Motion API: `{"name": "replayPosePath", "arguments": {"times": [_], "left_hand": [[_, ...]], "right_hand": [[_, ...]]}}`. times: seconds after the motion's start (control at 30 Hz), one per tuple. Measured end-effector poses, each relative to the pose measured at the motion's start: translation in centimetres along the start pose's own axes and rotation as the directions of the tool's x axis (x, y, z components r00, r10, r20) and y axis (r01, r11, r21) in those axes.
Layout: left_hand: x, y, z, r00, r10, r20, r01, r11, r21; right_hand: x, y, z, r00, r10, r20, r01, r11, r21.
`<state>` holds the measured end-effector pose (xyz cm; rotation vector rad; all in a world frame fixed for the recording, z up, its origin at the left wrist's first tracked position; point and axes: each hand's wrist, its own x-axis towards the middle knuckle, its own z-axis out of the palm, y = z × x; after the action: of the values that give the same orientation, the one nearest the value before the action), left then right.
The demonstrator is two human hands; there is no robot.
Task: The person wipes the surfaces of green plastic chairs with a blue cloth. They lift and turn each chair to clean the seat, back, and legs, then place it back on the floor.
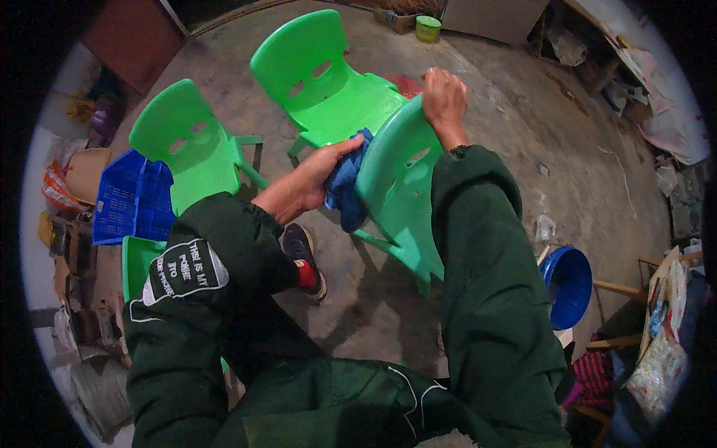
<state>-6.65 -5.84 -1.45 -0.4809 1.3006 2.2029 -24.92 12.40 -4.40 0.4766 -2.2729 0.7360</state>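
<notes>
A small green plastic chair is tilted in front of me, its backrest turned towards my left side. With my right hand I grip the top edge of that backrest at its far end. My left hand holds a crumpled blue cloth against the backrest's near side. Some of the fingers are hidden behind the cloth. Just beyond stands a brighter green plastic chair, and another green chair stands to the left. My right forearm covers part of the held chair.
A blue plastic crate lies at the left, near another green chair part. At the right is a blue bucket beside wooden legs. A lime-green tub stands at the back. My shoe is on the concrete floor.
</notes>
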Motion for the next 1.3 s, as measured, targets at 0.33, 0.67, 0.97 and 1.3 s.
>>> {"name": "replayPosePath", "arguments": {"times": [0.33, 0.67, 0.97, 1.3], "left_hand": [[-2.8, -1.2, 0.0, 0.989, -0.084, -0.120, 0.107, 0.974, 0.198], [-0.7, -5.5, -0.5, 0.945, 0.320, -0.065, -0.253, 0.845, 0.472], [2.0, -9.8, -2.8, 0.892, 0.449, 0.049, -0.347, 0.614, 0.709], [2.6, -10.2, -1.2, 0.897, 0.422, -0.130, -0.302, 0.802, 0.514]], "right_hand": [[-0.1, 0.6, 0.2, 0.994, 0.041, 0.098, -0.030, 0.993, -0.112], [-0.2, 0.9, 0.4, 1.000, -0.015, 0.021, 0.014, 0.999, 0.038], [-0.2, 0.8, 0.5, 1.000, -0.022, -0.015, 0.022, 1.000, 0.005], [-0.5, 2.0, 0.0, 0.998, -0.024, 0.061, 0.023, 1.000, 0.021]]}}
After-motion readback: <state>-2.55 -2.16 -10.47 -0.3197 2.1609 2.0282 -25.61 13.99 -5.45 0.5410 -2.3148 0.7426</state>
